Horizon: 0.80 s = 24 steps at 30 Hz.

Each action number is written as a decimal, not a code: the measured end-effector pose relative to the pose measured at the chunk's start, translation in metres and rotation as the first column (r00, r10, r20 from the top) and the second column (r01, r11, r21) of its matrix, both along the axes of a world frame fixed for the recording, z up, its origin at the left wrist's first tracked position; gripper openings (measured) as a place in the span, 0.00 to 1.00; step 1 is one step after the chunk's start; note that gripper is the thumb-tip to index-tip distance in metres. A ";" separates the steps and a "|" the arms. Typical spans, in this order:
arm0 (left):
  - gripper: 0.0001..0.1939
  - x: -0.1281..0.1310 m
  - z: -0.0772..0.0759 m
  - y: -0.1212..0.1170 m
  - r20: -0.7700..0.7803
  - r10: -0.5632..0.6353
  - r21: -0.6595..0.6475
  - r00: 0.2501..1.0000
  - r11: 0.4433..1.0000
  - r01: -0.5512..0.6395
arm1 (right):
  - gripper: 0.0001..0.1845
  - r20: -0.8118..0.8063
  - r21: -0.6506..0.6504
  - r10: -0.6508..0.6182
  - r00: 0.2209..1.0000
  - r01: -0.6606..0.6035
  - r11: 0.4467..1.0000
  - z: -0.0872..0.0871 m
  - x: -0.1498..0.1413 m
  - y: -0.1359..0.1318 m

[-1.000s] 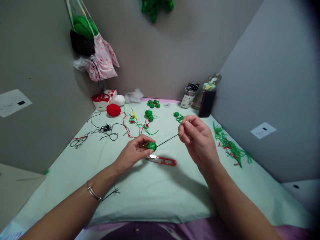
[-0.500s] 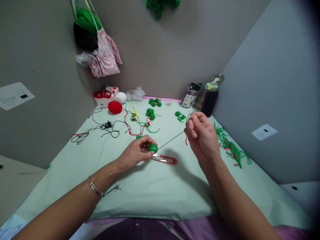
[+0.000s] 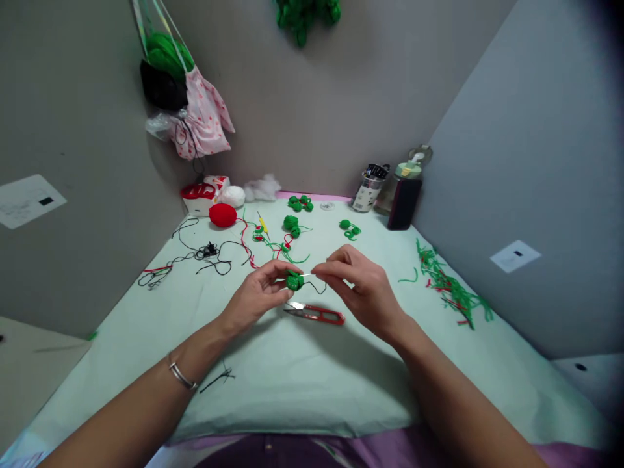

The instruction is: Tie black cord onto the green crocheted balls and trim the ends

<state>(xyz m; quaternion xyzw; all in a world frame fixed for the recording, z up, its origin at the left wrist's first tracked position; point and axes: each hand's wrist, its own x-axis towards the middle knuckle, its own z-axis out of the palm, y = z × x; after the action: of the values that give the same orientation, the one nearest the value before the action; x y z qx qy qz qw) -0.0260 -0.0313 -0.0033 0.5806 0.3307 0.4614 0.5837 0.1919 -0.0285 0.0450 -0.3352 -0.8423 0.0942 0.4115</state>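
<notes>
A small green crocheted piece (image 3: 294,281) is pinched between the thumb and fingers of my left hand (image 3: 258,291). My right hand (image 3: 363,286) holds a thin, pale sewing needle (image 3: 308,274) by its end, with the tip at the right side of the green piece. Dark thread (image 3: 319,287) hangs in a loose curve between the piece and my right fingers. Just below both hands lies a pair of thread snips (image 3: 319,314) with red handles, its blades pointing left.
Red yarn ball (image 3: 223,215), tangled black thread (image 3: 208,250) and a yellow-handled crochet hook (image 3: 264,224) lie to the left. Green crocheted pieces (image 3: 300,203) sit farther back. Yarn scraps (image 3: 451,286) are heaped right, before a phone (image 3: 405,205) and pen cup (image 3: 369,188).
My right hand has come down and left from its raised position to the green piece. The thread, taut before, is now slack. A green yarn strand shows on the table at right.
</notes>
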 end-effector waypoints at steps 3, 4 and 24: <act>0.15 0.000 0.000 0.001 0.008 0.003 0.008 1.000 1.000 -0.004 | 0.10 0.164 0.128 -0.055 0.985 0.034 0.991 -0.003 0.000 0.000; 0.15 0.000 0.000 0.001 0.008 0.006 0.012 1.000 1.000 -0.006 | 0.10 0.197 0.155 -0.066 0.978 0.035 0.987 -0.004 0.000 0.000; 0.15 0.000 0.004 -0.001 0.003 0.031 -0.009 1.000 0.999 -0.031 | 0.09 0.124 -0.100 0.028 0.992 -0.016 0.995 -0.002 -0.002 0.000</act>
<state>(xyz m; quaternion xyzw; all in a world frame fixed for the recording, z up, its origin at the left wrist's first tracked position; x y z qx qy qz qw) -0.0260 -0.0324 0.0003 0.5719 0.3408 0.4699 0.5796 0.1900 -0.0289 0.0426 -0.3510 -0.8644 0.1192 0.3397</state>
